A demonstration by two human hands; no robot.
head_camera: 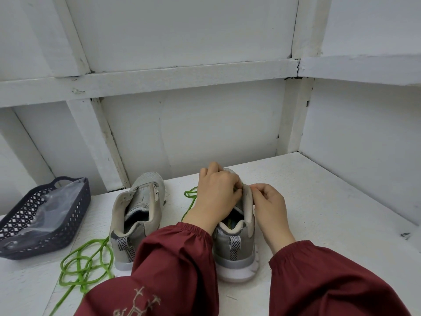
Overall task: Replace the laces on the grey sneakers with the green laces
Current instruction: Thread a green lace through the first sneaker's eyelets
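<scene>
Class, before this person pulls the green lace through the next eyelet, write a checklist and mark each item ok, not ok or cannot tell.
1. Left hand and right hand both pinch at the right sneaker's eyelet edge: ok.
2. Lace tip through the eyelet: cannot tell, the hands hide it.
3. Green lace trails loose on the table, unsnagged: ok.
4. Left sneaker stripped of its old lace: ok.
5. Spare green lace free of knots: cannot tell, it lies in a loose heap.
</scene>
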